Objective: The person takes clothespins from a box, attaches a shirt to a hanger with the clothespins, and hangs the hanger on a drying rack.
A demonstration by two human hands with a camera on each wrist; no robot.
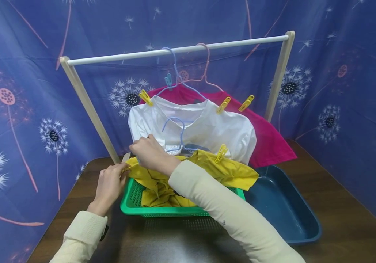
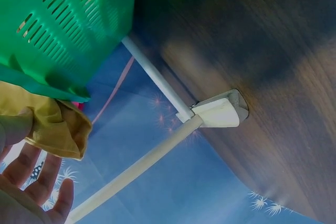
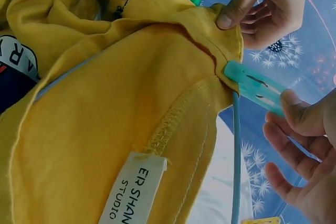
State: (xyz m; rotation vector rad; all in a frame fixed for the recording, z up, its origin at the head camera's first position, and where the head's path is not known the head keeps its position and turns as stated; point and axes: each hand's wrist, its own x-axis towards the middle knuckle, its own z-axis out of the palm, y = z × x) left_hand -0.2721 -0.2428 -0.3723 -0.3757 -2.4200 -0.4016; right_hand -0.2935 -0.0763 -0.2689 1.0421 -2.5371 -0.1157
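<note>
A yellow T-shirt (image 1: 234,173) spreads over a blue hanger (image 1: 182,135), its lower part bunched in the green basket (image 1: 181,211). My left hand (image 1: 110,184) pinches the shirt's left end between thumb and fingers; the left wrist view shows the sleeve (image 2: 58,127) under the thumb. With my right hand (image 1: 151,155) I pinch a teal clothespin (image 3: 257,87), whose tip sits at the shirt's shoulder edge beside the hanger wire (image 3: 236,156). Another clothespin, yellow (image 1: 221,153), clips the shirt's other shoulder. A white tag (image 3: 134,187) shows inside the neck.
Behind, a white T-shirt (image 1: 227,129) and a magenta garment (image 1: 270,142) hang by hangers from a white rail (image 1: 118,57) with wooden posts, held with clothespins. A dark blue tub (image 1: 276,204) stands right of the basket on the wooden table (image 1: 349,215).
</note>
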